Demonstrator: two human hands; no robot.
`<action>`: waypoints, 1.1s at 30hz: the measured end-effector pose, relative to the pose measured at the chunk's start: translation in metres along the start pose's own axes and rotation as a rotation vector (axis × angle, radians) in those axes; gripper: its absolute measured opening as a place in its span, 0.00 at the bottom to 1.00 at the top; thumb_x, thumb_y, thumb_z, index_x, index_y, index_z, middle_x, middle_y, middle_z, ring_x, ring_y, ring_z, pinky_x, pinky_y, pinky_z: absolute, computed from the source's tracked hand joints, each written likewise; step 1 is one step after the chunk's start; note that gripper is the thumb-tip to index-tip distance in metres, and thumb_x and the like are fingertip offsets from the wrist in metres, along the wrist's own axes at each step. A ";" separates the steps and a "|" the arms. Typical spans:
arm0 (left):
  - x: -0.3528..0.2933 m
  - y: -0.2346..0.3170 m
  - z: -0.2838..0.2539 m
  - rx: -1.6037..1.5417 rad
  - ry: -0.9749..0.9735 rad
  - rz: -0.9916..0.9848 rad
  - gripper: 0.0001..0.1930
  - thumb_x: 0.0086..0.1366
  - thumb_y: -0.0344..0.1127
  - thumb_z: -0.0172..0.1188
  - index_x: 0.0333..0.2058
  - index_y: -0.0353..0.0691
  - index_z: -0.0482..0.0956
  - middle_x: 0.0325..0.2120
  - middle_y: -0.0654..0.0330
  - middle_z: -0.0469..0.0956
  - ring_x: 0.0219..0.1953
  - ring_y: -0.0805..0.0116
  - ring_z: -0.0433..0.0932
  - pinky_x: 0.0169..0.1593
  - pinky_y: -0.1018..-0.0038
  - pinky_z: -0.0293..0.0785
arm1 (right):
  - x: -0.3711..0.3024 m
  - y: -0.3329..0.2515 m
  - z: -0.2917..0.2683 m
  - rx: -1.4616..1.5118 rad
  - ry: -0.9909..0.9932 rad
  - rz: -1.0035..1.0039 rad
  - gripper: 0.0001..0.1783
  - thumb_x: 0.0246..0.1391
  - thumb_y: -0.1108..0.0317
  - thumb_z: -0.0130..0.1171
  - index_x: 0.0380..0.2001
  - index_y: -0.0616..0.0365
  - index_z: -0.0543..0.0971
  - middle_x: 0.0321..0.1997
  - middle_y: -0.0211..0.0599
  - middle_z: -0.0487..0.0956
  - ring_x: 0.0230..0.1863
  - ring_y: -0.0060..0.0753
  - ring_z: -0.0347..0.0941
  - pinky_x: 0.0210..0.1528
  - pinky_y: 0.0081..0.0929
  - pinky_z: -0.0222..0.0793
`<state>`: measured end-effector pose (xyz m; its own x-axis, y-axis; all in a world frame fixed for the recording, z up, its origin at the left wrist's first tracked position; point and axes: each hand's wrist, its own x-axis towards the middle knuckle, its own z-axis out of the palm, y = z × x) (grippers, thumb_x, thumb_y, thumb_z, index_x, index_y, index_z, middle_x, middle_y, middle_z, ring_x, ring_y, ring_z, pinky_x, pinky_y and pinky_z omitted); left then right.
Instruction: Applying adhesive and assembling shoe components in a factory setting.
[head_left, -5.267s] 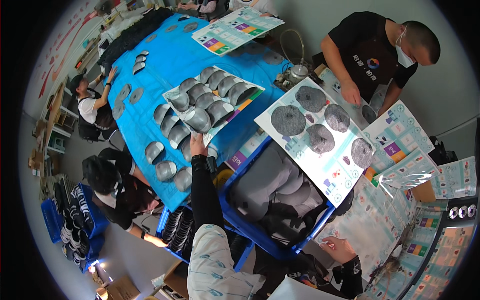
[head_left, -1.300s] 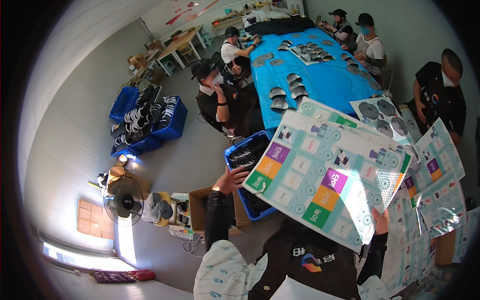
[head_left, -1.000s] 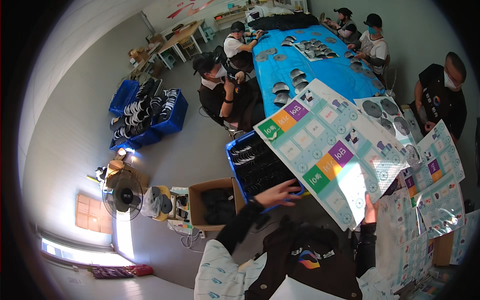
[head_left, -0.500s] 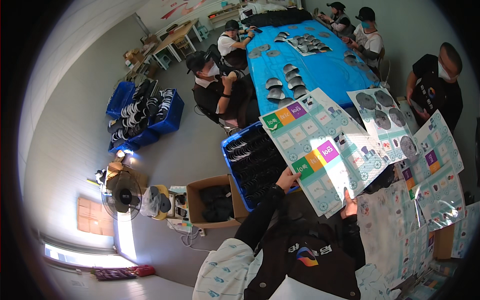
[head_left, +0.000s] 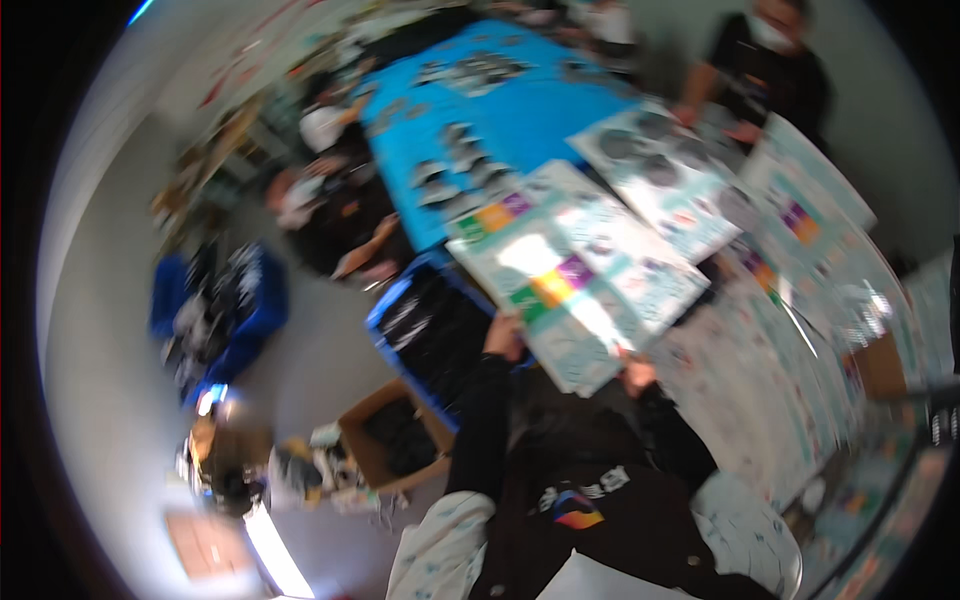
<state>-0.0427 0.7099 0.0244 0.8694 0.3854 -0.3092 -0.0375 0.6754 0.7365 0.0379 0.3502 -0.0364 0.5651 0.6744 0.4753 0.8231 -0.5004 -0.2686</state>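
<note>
Between my hands is a large glossy printed sheet [head_left: 600, 275] with coloured blocks, tilted and shining with glare. My left hand [head_left: 505, 335] grips its left edge. At the near right corner, my right hand [head_left: 637, 373] pinches it, though motion blurs the fingers. Just beyond the sheet lies another printed sheet [head_left: 665, 215] bearing several round dark grey pieces. More printed sheets [head_left: 800, 215] lie to the right of it, partly overlapping.
A blue-covered table [head_left: 540, 125] holds rows of curved grey pieces. Left of me stand a blue crate [head_left: 400, 325] of dark pieces and a cardboard box [head_left: 365, 440]. Stacked blue crates [head_left: 260, 290] are farther left. A person [head_left: 770, 75] stands far right; others sit along the table.
The whole view has turned and blurred, shifting the table left. Both hands still hold the sheet, now lying flatter. The person at far right has stretched their hands toward the sheet with round pieces.
</note>
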 end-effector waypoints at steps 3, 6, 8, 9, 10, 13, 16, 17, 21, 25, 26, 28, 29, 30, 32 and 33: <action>-0.018 0.004 0.008 -0.142 0.013 0.048 0.21 0.71 0.23 0.52 0.61 0.38 0.66 0.53 0.52 0.76 0.54 0.55 0.77 0.56 0.58 0.76 | 0.060 -0.049 -0.022 1.375 -0.134 1.153 0.24 0.61 0.49 0.64 0.46 0.59 0.80 0.37 0.32 0.81 0.31 0.25 0.74 0.28 0.26 0.69; 0.009 -0.005 0.011 -0.064 0.113 0.072 0.22 0.70 0.20 0.52 0.61 0.37 0.66 0.54 0.53 0.76 0.54 0.52 0.77 0.56 0.56 0.74 | 0.068 -0.041 -0.029 1.456 -0.158 1.095 0.29 0.59 0.47 0.66 0.52 0.59 0.78 0.42 0.31 0.81 0.35 0.26 0.75 0.27 0.25 0.72; 0.026 -0.010 0.010 -0.065 0.124 0.089 0.22 0.69 0.19 0.52 0.61 0.37 0.66 0.54 0.53 0.76 0.53 0.53 0.77 0.56 0.56 0.74 | 0.078 -0.035 -0.034 1.434 -0.192 1.100 0.30 0.58 0.47 0.66 0.53 0.59 0.78 0.44 0.32 0.81 0.37 0.27 0.76 0.26 0.26 0.73; 0.030 -0.010 0.013 -0.066 0.137 0.089 0.22 0.69 0.19 0.52 0.61 0.36 0.67 0.53 0.53 0.76 0.53 0.54 0.77 0.56 0.57 0.74 | 0.081 -0.032 -0.033 1.389 -0.175 1.104 0.29 0.59 0.46 0.66 0.51 0.61 0.79 0.41 0.33 0.81 0.34 0.27 0.76 0.25 0.26 0.72; 0.034 -0.009 0.015 -0.063 0.134 0.084 0.22 0.69 0.19 0.52 0.61 0.36 0.67 0.53 0.53 0.76 0.53 0.54 0.77 0.56 0.57 0.74 | 0.085 -0.030 -0.032 1.343 -0.160 1.108 0.29 0.59 0.46 0.66 0.49 0.62 0.80 0.39 0.34 0.82 0.30 0.27 0.76 0.24 0.27 0.71; 0.053 -0.003 0.021 0.093 0.202 0.110 0.22 0.67 0.19 0.55 0.60 0.35 0.69 0.52 0.52 0.77 0.51 0.55 0.78 0.53 0.58 0.75 | 0.096 -0.018 -0.025 1.128 -0.282 1.132 0.31 0.58 0.44 0.66 0.44 0.67 0.78 0.29 0.38 0.81 0.21 0.27 0.72 0.23 0.28 0.69; 0.072 0.004 0.008 0.592 0.346 0.302 0.20 0.61 0.29 0.68 0.52 0.33 0.78 0.43 0.52 0.83 0.43 0.57 0.82 0.46 0.64 0.77 | 0.107 -0.014 -0.020 1.169 -0.413 1.107 0.32 0.63 0.43 0.59 0.37 0.70 0.77 0.20 0.41 0.79 0.16 0.28 0.71 0.22 0.29 0.66; 0.076 0.014 -0.006 0.881 0.425 0.378 0.18 0.58 0.35 0.71 0.46 0.33 0.82 0.38 0.52 0.85 0.39 0.57 0.84 0.44 0.63 0.78 | 0.112 -0.016 -0.019 1.223 -0.467 1.070 0.32 0.65 0.43 0.56 0.37 0.70 0.76 0.20 0.41 0.79 0.17 0.28 0.72 0.21 0.29 0.66; 0.072 0.031 0.032 1.294 0.595 0.070 0.22 0.56 0.48 0.73 0.41 0.36 0.85 0.33 0.52 0.85 0.34 0.54 0.84 0.41 0.60 0.79 | 0.114 -0.006 -0.020 1.374 -0.526 1.177 0.30 0.68 0.44 0.51 0.38 0.68 0.78 0.20 0.40 0.81 0.17 0.27 0.74 0.18 0.24 0.65; 0.038 0.029 0.050 1.405 0.670 0.214 0.23 0.52 0.52 0.73 0.31 0.35 0.82 0.27 0.52 0.83 0.31 0.53 0.83 0.38 0.62 0.78 | 0.117 -0.001 -0.018 1.175 -0.677 1.077 0.29 0.68 0.45 0.52 0.39 0.68 0.79 0.22 0.39 0.82 0.17 0.29 0.77 0.18 0.26 0.66; 0.035 0.031 0.051 1.408 0.663 0.288 0.22 0.54 0.50 0.73 0.29 0.35 0.78 0.25 0.51 0.81 0.31 0.51 0.82 0.38 0.61 0.78 | 0.116 -0.003 -0.013 1.116 -0.629 1.025 0.29 0.68 0.46 0.52 0.39 0.68 0.79 0.23 0.38 0.83 0.17 0.28 0.76 0.18 0.25 0.67; 0.030 0.038 0.055 1.340 0.601 0.216 0.19 0.57 0.45 0.71 0.30 0.33 0.77 0.26 0.51 0.81 0.32 0.55 0.84 0.34 0.61 0.79 | 0.112 -0.009 -0.014 1.148 -0.493 0.958 0.28 0.69 0.48 0.52 0.41 0.69 0.79 0.23 0.38 0.83 0.17 0.26 0.77 0.18 0.24 0.68; 0.028 0.043 0.057 1.279 0.536 0.160 0.17 0.60 0.41 0.70 0.32 0.33 0.77 0.27 0.51 0.81 0.33 0.56 0.84 0.33 0.62 0.80 | 0.113 -0.011 -0.016 1.238 -0.454 1.000 0.27 0.69 0.49 0.52 0.41 0.69 0.79 0.25 0.40 0.84 0.19 0.28 0.78 0.21 0.26 0.71; 0.021 0.045 0.038 0.909 0.426 0.038 0.14 0.63 0.38 0.67 0.35 0.33 0.76 0.31 0.52 0.81 0.33 0.57 0.84 0.33 0.61 0.82 | 0.110 -0.018 -0.018 1.303 -0.465 1.036 0.27 0.70 0.49 0.51 0.42 0.70 0.78 0.27 0.41 0.84 0.21 0.28 0.79 0.22 0.26 0.72; 0.023 0.053 0.007 0.449 0.302 -0.122 0.10 0.68 0.31 0.61 0.43 0.34 0.73 0.36 0.54 0.81 0.33 0.58 0.84 0.35 0.60 0.87 | 0.113 -0.024 -0.026 1.491 -0.466 1.069 0.26 0.71 0.53 0.49 0.41 0.72 0.77 0.31 0.46 0.84 0.27 0.30 0.81 0.28 0.26 0.76; 0.022 0.055 0.008 0.383 0.249 -0.158 0.10 0.70 0.30 0.58 0.47 0.34 0.73 0.39 0.52 0.81 0.35 0.58 0.84 0.38 0.61 0.86 | 0.110 -0.021 -0.029 1.494 -0.439 1.095 0.26 0.71 0.53 0.49 0.41 0.72 0.77 0.31 0.46 0.84 0.27 0.30 0.81 0.28 0.26 0.76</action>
<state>-0.0213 0.7505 0.0634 0.7034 0.4673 -0.5356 0.3105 0.4758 0.8229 0.0810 0.4197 0.0459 0.5735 0.6225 -0.5324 -0.6214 -0.0929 -0.7780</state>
